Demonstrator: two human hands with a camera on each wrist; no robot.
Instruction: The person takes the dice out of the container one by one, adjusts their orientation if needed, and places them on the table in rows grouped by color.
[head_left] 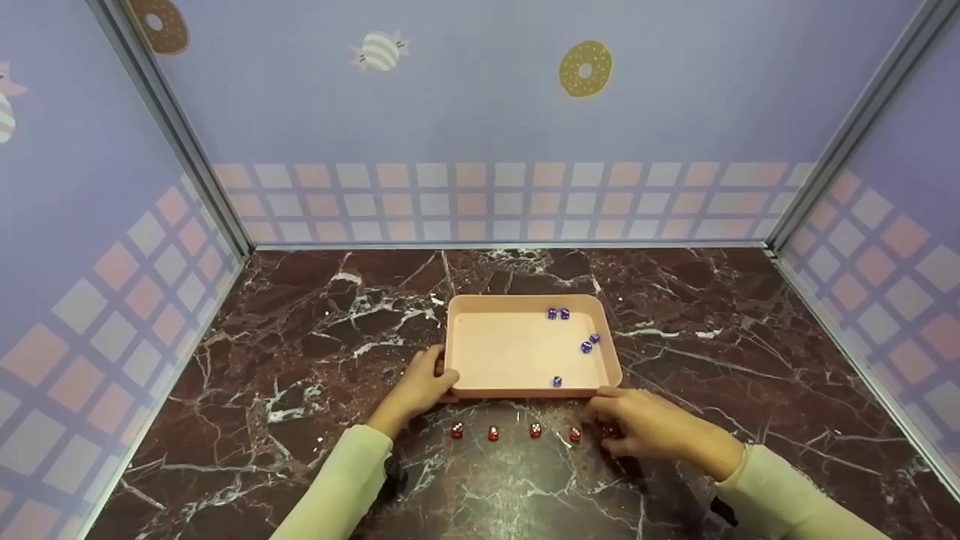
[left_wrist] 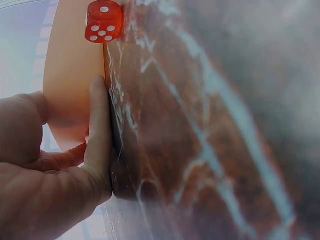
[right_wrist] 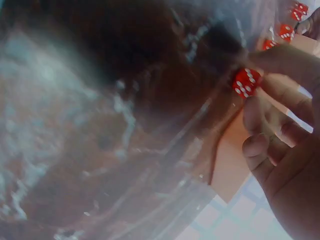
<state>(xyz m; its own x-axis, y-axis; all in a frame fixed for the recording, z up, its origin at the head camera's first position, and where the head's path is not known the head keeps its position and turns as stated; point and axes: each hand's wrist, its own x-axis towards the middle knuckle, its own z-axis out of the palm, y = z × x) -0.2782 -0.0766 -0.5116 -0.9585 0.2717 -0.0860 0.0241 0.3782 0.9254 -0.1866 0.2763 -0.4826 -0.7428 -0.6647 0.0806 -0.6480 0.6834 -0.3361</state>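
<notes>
A shallow pink-orange tray [head_left: 517,393] lies on the marble-patterned table. My left hand [head_left: 421,381] grips its near left corner, thumb over the rim; the left wrist view shows a finger along the outer wall. Just off the tray's near right corner, my right hand [head_left: 645,426] pinches a red die [right_wrist: 246,82] low over the table. To its left, several red dice run in a spaced row before the tray, among them one red die [head_left: 535,430] and another at the row's end [head_left: 575,433]. Inside the tray lie several blue dice, one blue die [head_left: 556,382] close to the near wall.
Patterned panels enclose the table [head_left: 315,465] at the back [head_left: 480,112] and on both sides. The tray's raised rim stands between the blue dice and the red row.
</notes>
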